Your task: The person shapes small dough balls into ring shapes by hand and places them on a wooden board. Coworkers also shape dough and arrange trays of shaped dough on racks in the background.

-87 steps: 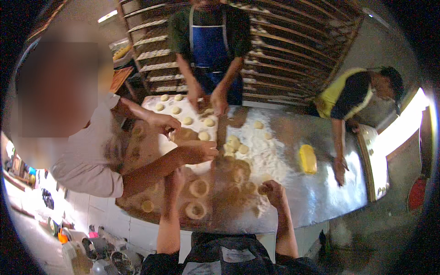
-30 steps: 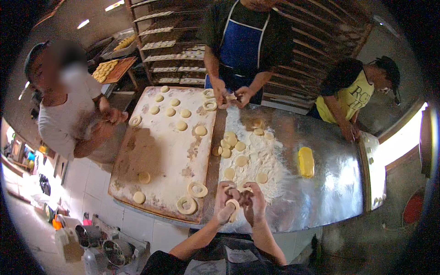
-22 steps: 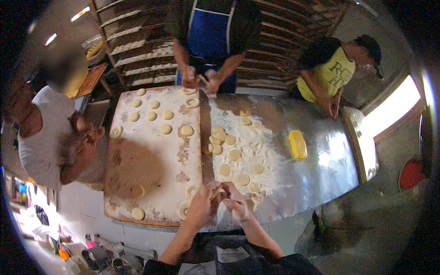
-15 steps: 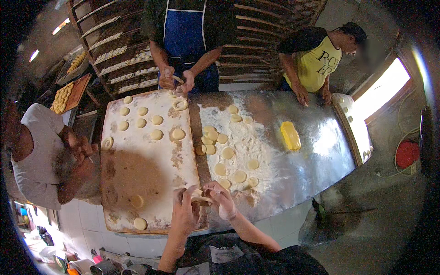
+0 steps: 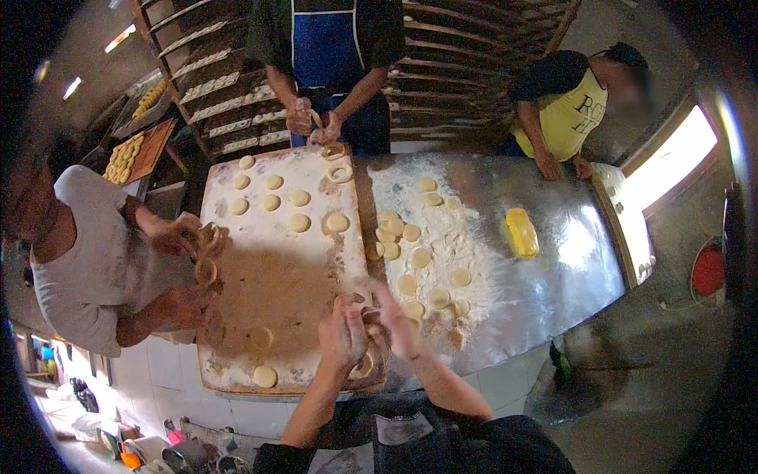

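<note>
Over the near edge of the floured board (image 5: pixel 268 312), my two hands are close together around a piece of dough (image 5: pixel 369 314), apparently a ring and mostly hidden by fingers. My left hand (image 5: pixel 344 336) is closed with its fingers curled about it. My right hand (image 5: pixel 401 328) is at its other side, its fingers smeared by motion. Just below them, a dough ring (image 5: pixel 362 366) lies near the board's corner. Flat round dough pieces (image 5: pixel 413 310) rest on flour to the right. Another dough disc (image 5: pixel 265 376) lies near the board's front edge, left of my hands.
Across the table, a person in a blue apron (image 5: pixel 325 47) handles a dough ring. At left, a person in a grey shirt (image 5: pixel 95 253) also handles dough rings. A person in yellow (image 5: pixel 564 118) stands far right. A yellow block (image 5: pixel 521 232) sits on the metal tabletop (image 5: pixel 489 316). Racks (image 5: pixel 237 95) stand behind.
My hands have drawn closer together, hiding most of the dough ring. The view has shifted, moving the table rightward in it. The left co-worker now reaches to rings at the board's edge.
</note>
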Tool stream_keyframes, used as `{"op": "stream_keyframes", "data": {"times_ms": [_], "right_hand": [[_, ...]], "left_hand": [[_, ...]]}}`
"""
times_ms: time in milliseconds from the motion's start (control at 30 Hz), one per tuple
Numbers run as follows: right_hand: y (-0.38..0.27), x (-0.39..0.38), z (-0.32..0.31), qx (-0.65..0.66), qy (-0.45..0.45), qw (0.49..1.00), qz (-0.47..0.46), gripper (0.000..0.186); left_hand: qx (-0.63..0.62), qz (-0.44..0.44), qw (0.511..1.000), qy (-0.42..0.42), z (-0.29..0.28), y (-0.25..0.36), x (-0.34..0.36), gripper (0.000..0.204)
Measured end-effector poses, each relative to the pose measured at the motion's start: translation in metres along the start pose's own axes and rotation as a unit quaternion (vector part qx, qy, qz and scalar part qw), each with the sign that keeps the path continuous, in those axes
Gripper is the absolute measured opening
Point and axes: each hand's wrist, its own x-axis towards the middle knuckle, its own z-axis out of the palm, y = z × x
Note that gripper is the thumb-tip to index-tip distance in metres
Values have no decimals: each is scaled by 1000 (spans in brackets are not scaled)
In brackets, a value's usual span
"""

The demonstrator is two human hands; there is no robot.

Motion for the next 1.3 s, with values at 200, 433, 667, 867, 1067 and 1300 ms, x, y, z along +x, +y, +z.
{"op": "stream_keyframes", "data": {"times_ms": [200, 433, 667, 867, 1067, 1300], "right_hand": [[-10, 22, -5, 14, -35, 999, 7, 81], [4, 42, -9, -184, -34, 978, -90, 76], [21, 45, -14, 69, -19, 992, 103, 54], [56, 34, -36, 57, -2, 997, 48, 55], [81, 32, -45, -84, 52, 994, 41, 51], [55, 46, -33, -20, 22, 989, 145, 60]], "left_hand": [[-141, -55, 988, 34, 2, -4, 14, 27], [-71, -27, 997, 0, -1, -14, 36, 23], [37, 50, 998, -11, 5, -27, 44, 21], [-64, 15, 996, -52, 13, -49, 33, 23], [-114, -74, 987, -91, 14, -41, 32, 25], [-115, -32, 991, -67, 23, -44, 40, 28]]}}
